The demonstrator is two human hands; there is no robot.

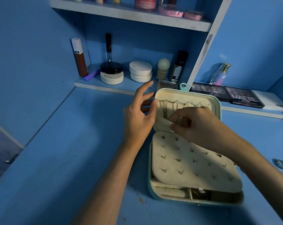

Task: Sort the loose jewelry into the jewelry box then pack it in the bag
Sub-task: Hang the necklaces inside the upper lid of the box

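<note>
The jewelry box [149,176] sits open on the blue bench [72,151], teal outside and cream inside. Its lid [186,96] stands up at the back. An earring panel [186,163] dotted with small studs lies tilted over the lower tray. A gold chain [165,109] hangs from the hooks inside the lid, down toward the cloth pocket [162,125] along the lid's lower part.

The right hand [197,124] is curled, thumb and forefinger pinching the pocket's top edge. Whether the end of a chain is also in that pinch is too small to tell. The left hand [137,117] steadies the lid by its left edge, with the thumb on the lining, some fingers behind it and the forefinger raised free.

The step in hand looks like sorting, most likely tucking the hanging chain into the pocket. The next move probably calls for a fine pull to open the pocket and feed the chain in without tangling, while the left hand keeps the lid from tipping. After that, the panel needs to lie flat before the lid shuts. No bag is in view.

Behind the box, a shelf [105,86] holds jars and tubes, and eyeshadow palettes [244,96] lie to the right.
</note>
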